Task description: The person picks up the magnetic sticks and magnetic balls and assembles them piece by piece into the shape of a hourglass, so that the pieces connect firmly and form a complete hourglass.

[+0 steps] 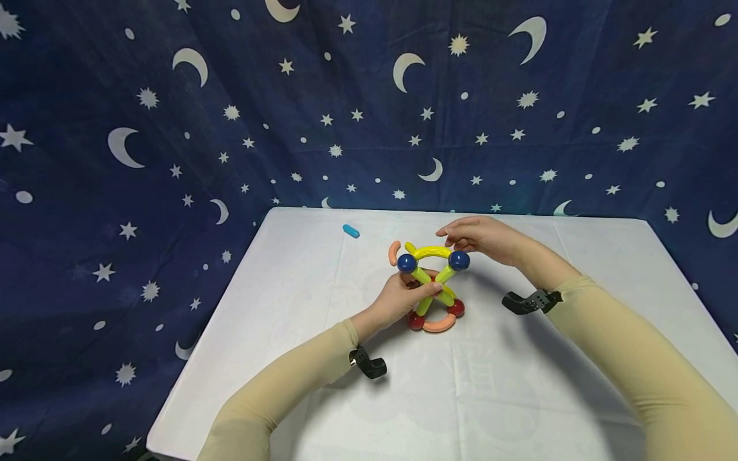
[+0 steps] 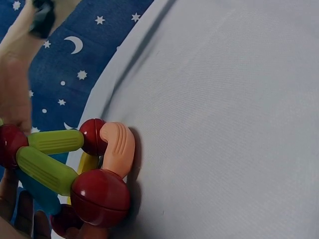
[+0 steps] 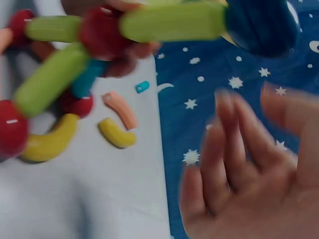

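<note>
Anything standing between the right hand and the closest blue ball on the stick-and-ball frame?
Nothing visible: only open space separates the right hand from that blue ball. The left hand grips the stick-and-ball frame near its middle, and the loose yellow piece lies on the table, outside that gap.

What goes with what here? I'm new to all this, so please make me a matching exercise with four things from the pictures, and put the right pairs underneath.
Things
1. Right hand
2. Straight loose stick
3. Left hand
4. Ball nearest the right hand

Places, colours and states
A. Holding the built toy
B. Dark blue
C. Raised beside the toy, holding nothing
D. Lying on the table, near its far edge

Right pairs
1-C, 2-D, 3-A, 4-B
</note>
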Motion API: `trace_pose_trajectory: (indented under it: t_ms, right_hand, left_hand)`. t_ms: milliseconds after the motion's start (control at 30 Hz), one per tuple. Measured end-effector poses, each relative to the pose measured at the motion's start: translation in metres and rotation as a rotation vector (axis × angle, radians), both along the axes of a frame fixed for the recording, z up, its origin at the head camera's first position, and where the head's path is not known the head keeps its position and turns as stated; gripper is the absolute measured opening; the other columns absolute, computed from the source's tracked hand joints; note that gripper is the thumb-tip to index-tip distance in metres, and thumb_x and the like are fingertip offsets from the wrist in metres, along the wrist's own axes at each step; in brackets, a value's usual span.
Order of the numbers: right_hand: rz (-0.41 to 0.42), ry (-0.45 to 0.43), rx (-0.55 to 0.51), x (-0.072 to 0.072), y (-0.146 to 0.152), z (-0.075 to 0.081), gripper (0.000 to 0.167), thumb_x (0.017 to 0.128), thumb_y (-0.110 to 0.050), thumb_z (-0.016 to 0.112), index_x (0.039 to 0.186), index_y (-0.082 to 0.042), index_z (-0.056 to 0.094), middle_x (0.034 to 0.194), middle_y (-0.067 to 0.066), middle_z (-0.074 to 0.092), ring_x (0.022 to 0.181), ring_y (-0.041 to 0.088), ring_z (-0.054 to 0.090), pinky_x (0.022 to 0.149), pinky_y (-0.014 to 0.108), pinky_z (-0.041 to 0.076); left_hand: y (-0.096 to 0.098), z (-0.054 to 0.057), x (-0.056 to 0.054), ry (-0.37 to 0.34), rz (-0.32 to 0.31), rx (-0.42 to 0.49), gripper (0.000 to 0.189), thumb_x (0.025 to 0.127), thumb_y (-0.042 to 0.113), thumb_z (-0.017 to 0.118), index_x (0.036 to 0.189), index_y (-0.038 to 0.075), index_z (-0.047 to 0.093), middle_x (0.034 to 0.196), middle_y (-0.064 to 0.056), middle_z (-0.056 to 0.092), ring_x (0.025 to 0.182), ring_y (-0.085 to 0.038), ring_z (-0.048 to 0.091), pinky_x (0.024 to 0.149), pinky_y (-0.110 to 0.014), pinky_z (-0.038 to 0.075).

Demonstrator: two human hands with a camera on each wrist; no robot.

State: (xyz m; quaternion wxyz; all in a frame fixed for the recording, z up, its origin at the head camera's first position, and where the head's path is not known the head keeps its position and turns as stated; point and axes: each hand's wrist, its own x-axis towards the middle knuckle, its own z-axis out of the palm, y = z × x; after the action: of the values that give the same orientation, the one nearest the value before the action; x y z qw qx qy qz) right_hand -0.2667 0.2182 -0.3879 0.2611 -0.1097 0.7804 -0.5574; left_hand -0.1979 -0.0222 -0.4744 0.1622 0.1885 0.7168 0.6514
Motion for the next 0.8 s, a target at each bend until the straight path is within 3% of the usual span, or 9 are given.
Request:
trace_pose_trajectory:
  t_ms: [100,267,467,633,800]
  right_hand:
    - [-0.082,0.066,0.089,0.017,0.01,-0.01,0.046,0.106,-0.033,0.057,0.134,0.002,0.062,0.116,0.011,0.068,0.105,0.023,0.059,0.091,0.033,0.049]
    - [-0.078,0.138,0.204,0.051,0.023,-0.033,0.039,0.104,-0.032,0.061,0.125,0.0,0.067,0.115,0.014,0.07,0.107,0.029,0.061,0.097,0.05,0.047]
    - [-0.023,0.237,0.324,0.082,0.023,-0.065,0.036,0.1,-0.026,0.066,0.127,-0.003,0.067,0.106,0.008,0.071,0.095,0.023,0.063,0.082,0.039,0.051]
    - [-0.015,0.28,0.354,0.095,0.018,-0.084,0.034,0.095,-0.024,0.073,0.124,-0.006,0.068,0.099,0.001,0.067,0.088,0.019,0.06,0.076,0.036,0.051]
    - [-0.021,0.329,0.389,0.098,0.017,-0.093,0.03,0.092,-0.021,0.076,0.119,-0.009,0.07,0.094,-0.002,0.067,0.085,0.017,0.06,0.073,0.034,0.051]
  left_hand:
    - [0.0,0.0,0.0,0.001,-0.003,-0.002,0.03,0.097,0.03,0.072,0.124,0.015,0.072,0.103,0.0,0.076,0.094,-0.014,0.066,0.079,-0.031,0.049]
    - [-0.001,0.001,0.001,0.002,0.0,0.001,0.03,0.097,0.028,0.072,0.124,0.015,0.072,0.106,0.0,0.076,0.094,-0.015,0.066,0.078,-0.03,0.048]
    - [-0.002,0.002,0.001,0.02,0.0,-0.003,0.03,0.097,0.029,0.072,0.124,0.015,0.072,0.107,0.0,0.075,0.096,-0.016,0.067,0.078,-0.028,0.05]
    - [-0.001,-0.001,-0.001,0.027,-0.011,0.007,0.029,0.098,0.027,0.072,0.124,0.014,0.071,0.107,0.0,0.075,0.097,-0.016,0.068,0.079,-0.029,0.051]
    - [0.001,-0.003,-0.001,0.03,-0.014,0.005,0.029,0.098,0.027,0.072,0.124,0.014,0.071,0.107,0.0,0.075,0.097,-0.016,0.068,0.078,-0.029,0.05]
